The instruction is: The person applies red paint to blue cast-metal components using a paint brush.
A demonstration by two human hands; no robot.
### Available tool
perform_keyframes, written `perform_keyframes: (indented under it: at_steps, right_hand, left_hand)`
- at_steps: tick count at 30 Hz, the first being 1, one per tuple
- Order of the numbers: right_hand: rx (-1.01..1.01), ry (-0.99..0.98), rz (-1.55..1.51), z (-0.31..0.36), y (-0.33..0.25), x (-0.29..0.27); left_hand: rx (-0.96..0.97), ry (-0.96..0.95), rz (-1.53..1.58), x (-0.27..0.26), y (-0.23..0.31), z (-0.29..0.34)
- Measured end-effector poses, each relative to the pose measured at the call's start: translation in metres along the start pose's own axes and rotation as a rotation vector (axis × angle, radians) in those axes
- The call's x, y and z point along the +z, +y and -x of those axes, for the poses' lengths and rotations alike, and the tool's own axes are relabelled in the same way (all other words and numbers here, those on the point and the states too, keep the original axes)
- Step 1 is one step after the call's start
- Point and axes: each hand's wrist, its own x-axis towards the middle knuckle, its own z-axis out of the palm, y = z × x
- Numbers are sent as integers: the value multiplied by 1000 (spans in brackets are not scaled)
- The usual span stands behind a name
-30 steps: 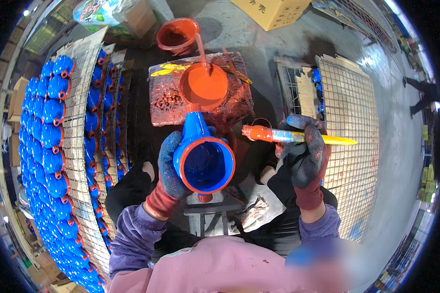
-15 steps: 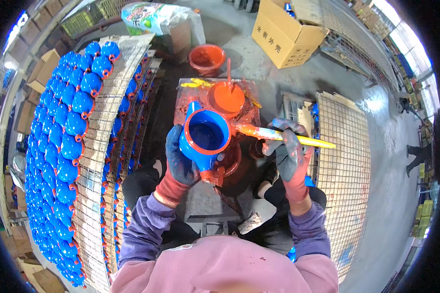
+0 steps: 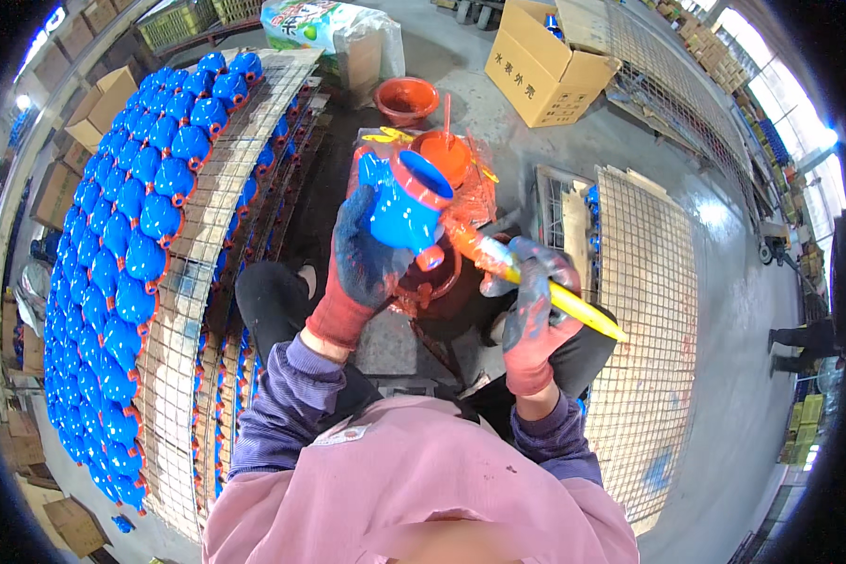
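A blue meter body (image 3: 395,211) with a round open mouth, a red rim and side stubs is tilted in my left hand (image 3: 362,258). That gloved hand is closed round its left and lower side. My right hand (image 3: 540,305), in a paint-stained glove, is closed on a yellow-handled paintbrush (image 3: 587,318). The red-coated brush head is at the body's right side, beside the rim and the lower stub; whether it touches I cannot tell. Behind the body stands a pot of orange-red paint (image 3: 449,158) with a stick in it. Below it, a red bowl (image 3: 437,282) is partly hidden.
On my left, blue bodies with red ends cover a stacked rack (image 3: 127,254). A wire mesh panel (image 3: 644,348) lies on my right. Farther off are a red basin (image 3: 407,100), a plastic bag (image 3: 334,38) and a cardboard box (image 3: 545,70). Two legs of a person show at far right.
The meter body has turned from mouth-up to tilted rightward, and my left hand has rolled with it. My right hand has come inward and lower, the brush now sloping more steeply.
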Motion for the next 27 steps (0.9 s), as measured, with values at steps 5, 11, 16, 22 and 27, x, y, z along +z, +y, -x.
perform_keyframes:
  at_steps: [5, 11, 16, 22, 27]
  right_hand:
    - [29, -120, 100, 1, -28, -4]
    - [-157, -405, 410, 16, -48, 10]
    - [-194, -466, 400, 22, -48, 9]
    - [-28, -329, 319, 26, -35, 6]
    - [-70, -295, 376, 23, -7, -17]
  left_hand:
    - [87, 11, -25, 5, -1, 11]
    - [214, -147, -6, 17, 3, 28]
    - [169, -24, 31, 8, 22, 38]
    - [316, 32, 137, 2, 67, 81]
    - [697, 336, -320, -10, 114, 166]
